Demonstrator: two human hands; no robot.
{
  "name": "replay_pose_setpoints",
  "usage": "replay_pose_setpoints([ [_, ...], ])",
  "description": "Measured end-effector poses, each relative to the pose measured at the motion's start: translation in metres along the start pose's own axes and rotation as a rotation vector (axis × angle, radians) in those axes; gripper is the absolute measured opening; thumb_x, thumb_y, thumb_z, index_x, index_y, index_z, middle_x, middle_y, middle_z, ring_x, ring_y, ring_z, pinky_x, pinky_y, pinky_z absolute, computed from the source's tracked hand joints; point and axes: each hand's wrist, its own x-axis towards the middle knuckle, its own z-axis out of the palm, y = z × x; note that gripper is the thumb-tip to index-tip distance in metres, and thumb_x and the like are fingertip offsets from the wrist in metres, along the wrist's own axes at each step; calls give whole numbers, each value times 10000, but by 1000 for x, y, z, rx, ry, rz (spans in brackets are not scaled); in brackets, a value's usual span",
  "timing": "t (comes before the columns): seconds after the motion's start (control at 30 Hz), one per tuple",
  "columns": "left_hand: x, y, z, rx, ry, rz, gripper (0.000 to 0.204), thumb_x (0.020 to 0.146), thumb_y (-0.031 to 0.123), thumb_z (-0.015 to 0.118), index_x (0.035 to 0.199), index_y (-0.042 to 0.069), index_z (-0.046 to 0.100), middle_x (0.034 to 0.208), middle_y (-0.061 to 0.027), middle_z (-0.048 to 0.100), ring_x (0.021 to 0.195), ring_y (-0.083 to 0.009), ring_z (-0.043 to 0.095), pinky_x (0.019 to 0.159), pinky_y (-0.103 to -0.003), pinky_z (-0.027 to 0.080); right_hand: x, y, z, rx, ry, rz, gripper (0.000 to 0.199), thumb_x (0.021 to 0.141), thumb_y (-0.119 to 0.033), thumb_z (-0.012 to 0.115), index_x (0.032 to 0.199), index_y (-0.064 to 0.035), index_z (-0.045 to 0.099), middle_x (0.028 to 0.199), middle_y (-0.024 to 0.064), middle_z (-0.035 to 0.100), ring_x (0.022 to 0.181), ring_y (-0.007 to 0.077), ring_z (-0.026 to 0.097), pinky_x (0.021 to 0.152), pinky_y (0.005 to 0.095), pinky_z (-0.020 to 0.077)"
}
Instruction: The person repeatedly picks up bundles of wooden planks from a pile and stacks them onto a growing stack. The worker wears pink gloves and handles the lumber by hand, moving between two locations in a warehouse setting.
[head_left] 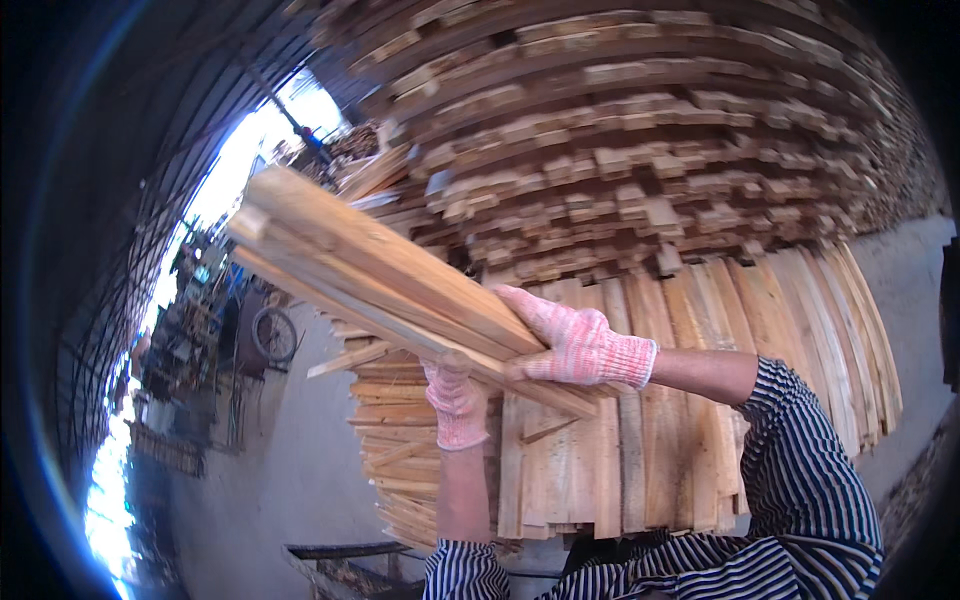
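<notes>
Because both hands meet the bundle of boards (385, 252) around its near half, the head view suggests that the long far end could dip or swing if either hold slackened. The bundle slants from upper left to lower right, held in the air above the layer of planks (655, 400). The right grip (582, 345) clasps the near end, thumb along the upper side; the left grip (457, 402) holds the lower edge from beneath, most of its fingers hidden. Since nothing visible ties the pieces, the thinner ones underneath could slide lengthwise or fan out, and a finger might be pinched between two edges. A far corner could also catch the stacked timber (640, 150) if turned too wide.

The boards are raw, pale-yellow sawn wood, straight and square-edged, unequal in thickness, their ends stepped rather than flush; motion blur softens the grain. Both gloves look knitted, pink flecked with white, with ribbed cuffs. The planks below lie side by side with ragged ends, beside a rougher pile of narrow strips (400, 430). The floor (262, 485) is smooth and grey.
</notes>
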Motion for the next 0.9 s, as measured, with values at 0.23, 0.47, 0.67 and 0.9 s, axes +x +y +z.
replay_pose_setpoints([
  [0.23, 48, -46, 53, 577, -350, 44, 439, 987, 233, 606, 1342, -16, 537, 1276, -106, 621, 1154, -226, 611, 1066, -380, 466, -90, 53, -48, 198, 190, 123, 1053, 847, -420, 764, 1596, -54, 120, 1474, 272, 475, 1359, 331, 508, 1099, 376, 432],
  [0.47, -54, -137, 217, -3, -128, -583, 625, 936, 446, 669, 1369, 22, 517, 1281, -146, 610, 1190, -300, 588, 1052, -457, 493, -254, 67, -107, 82, 401, 162, 931, 935, -511, 628, 1606, -65, 162, 1493, 266, 463, 1391, 368, 459, 1145, 385, 374],
  [0.67, -132, -257, 257, -296, -261, -988, 695, 859, 563, 720, 1311, 68, 536, 1180, -137, 620, 1057, -310, 613, 966, -511, 514, -430, 99, -181, -92, 399, 498, 654, 979, -327, 604, 1565, -139, 380, 1480, 203, 501, 1370, 307, 483, 1163, 370, 353],
  [0.9, -174, -292, 292, -193, -118, -955, 574, 893, 522, 708, 1183, 43, 585, 1044, -131, 654, 964, -281, 646, 864, -480, 548, -609, 147, -298, -299, 759, 961, 583, 959, -395, 651, 1484, -183, 514, 1403, 129, 612, 1286, 227, 574, 1086, 341, 438],
])
